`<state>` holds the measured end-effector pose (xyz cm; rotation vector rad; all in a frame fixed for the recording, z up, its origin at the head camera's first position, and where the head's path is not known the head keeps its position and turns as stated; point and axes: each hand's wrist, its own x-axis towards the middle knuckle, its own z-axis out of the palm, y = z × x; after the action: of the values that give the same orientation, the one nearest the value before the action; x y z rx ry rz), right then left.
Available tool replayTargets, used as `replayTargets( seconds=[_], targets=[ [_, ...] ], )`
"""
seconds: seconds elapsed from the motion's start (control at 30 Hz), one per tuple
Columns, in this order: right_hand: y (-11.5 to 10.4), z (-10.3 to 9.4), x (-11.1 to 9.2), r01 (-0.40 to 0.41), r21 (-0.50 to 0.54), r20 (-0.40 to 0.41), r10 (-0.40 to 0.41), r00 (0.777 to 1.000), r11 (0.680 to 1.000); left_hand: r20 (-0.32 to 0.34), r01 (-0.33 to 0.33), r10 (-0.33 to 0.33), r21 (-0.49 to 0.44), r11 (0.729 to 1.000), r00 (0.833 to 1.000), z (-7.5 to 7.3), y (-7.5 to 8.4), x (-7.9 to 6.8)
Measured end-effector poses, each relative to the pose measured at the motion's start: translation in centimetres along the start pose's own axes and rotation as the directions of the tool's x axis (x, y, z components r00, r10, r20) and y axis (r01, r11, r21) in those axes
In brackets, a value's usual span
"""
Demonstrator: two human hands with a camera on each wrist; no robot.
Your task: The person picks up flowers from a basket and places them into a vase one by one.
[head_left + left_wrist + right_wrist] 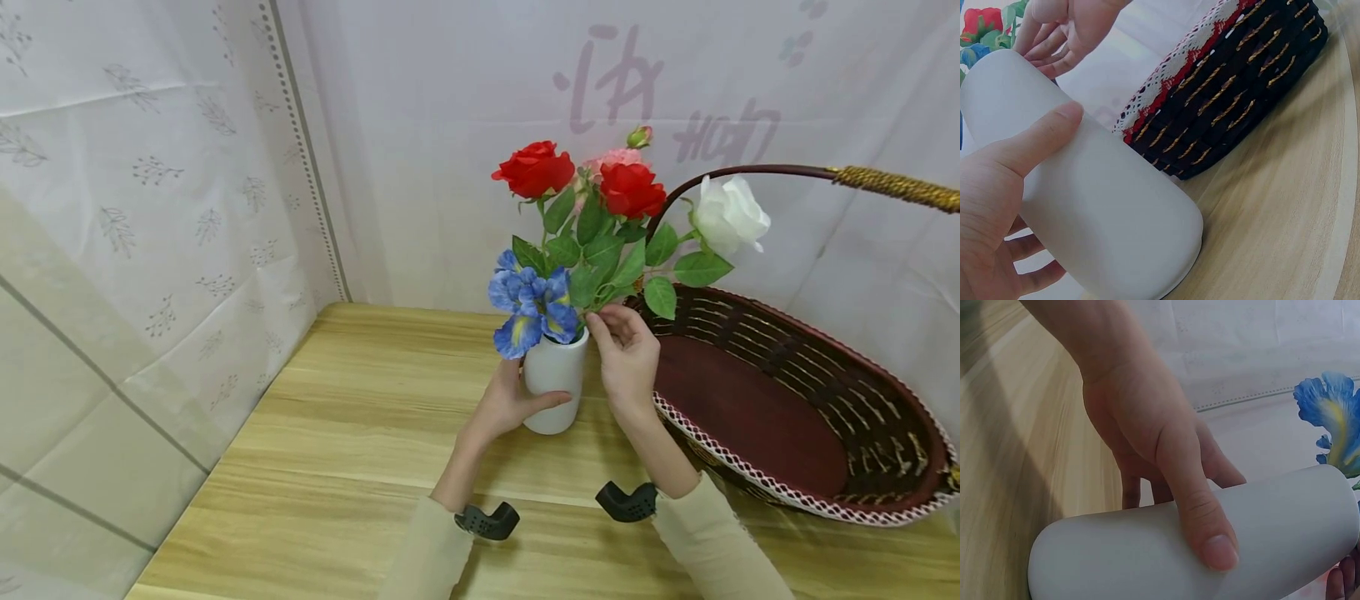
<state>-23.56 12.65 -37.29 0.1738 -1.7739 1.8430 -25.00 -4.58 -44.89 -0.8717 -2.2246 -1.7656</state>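
Observation:
A white vase (pixel 553 387) stands upright on the wooden table. My left hand (pixel 504 402) grips it from the left, the thumb (pixel 1054 134) across its front and the other fingers behind. At the vase's mouth my right hand (pixel 628 354) pinches a green stem between thumb and forefinger; which flower it belongs to is hard to tell among the leaves. A blue iris (pixel 531 302) leans over the left rim. Above rise two red roses (pixel 536 169), a pink flower (pixel 617 158) partly hidden behind them, and a small bud (pixel 640 137). A white rose (pixel 729 217) leans out to the right.
A dark woven basket (pixel 750 392) with lace trim and a tall arched handle (pixel 892 185) stands right of the vase, close to my right hand. The wooden table (pixel 337 467) extends to the left, and pale printed cloth (pixel 420 167) hangs behind.

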Motion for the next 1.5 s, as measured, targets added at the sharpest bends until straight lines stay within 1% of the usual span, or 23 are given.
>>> replayTargets(
  seconds=[0.23, 0.43, 0.7, 1.0, 1.23, 1.4, 1.5],
  targets=[
    [0.1, 0.1, 0.0, 0.005, 0.002, 0.021, -0.005, 1.000, 1.000, 0.004, -0.001, 0.001, 0.003, 1.000, 1.000, -0.2, 0.0, -0.1],
    [-0.2, 0.1, -0.1, -0.028, 0.005, 0.029, 0.027, 0.999, 1.000, 0.007, 0.004, -0.004, -0.016, 1.000, 1.000, -0.1, 0.0, 0.0],
    [-0.4, 0.0, -0.3, -0.023, -0.011, 0.021, 0.023, 1.000, 1.000, -0.002, -0.028, 0.028, -0.005, 1.000, 1.000, 0.1, 0.0, 0.1],
    [-0.6, 0.0, -0.7, -0.027, -0.030, 0.053, 0.029, 0.998, 0.999, 0.005, 0.006, -0.006, -0.015, 1.000, 1.000, -0.1, 0.3, 0.0],
    [-1.2, -0.4, -1.1, -0.083, -0.063, 0.091, 0.089, 0.992, 0.995, -0.002, -0.013, 0.013, -0.014, 1.000, 1.000, 0.0, 0.1, 0.0],
    [-1.8, -1.0, -1.6, -0.131, -0.115, 0.142, 0.147, 0.979, 0.985, -0.002, -0.012, 0.012, -0.005, 1.000, 1.000, 0.1, 0.0, 0.1],
    [-1.9, -1.4, -1.9, -0.150, -0.137, 0.167, 0.172, 0.971, 0.979, 0.003, -0.005, 0.005, 0.002, 1.000, 1.000, 0.1, 0.3, 0.1]
  ],
)
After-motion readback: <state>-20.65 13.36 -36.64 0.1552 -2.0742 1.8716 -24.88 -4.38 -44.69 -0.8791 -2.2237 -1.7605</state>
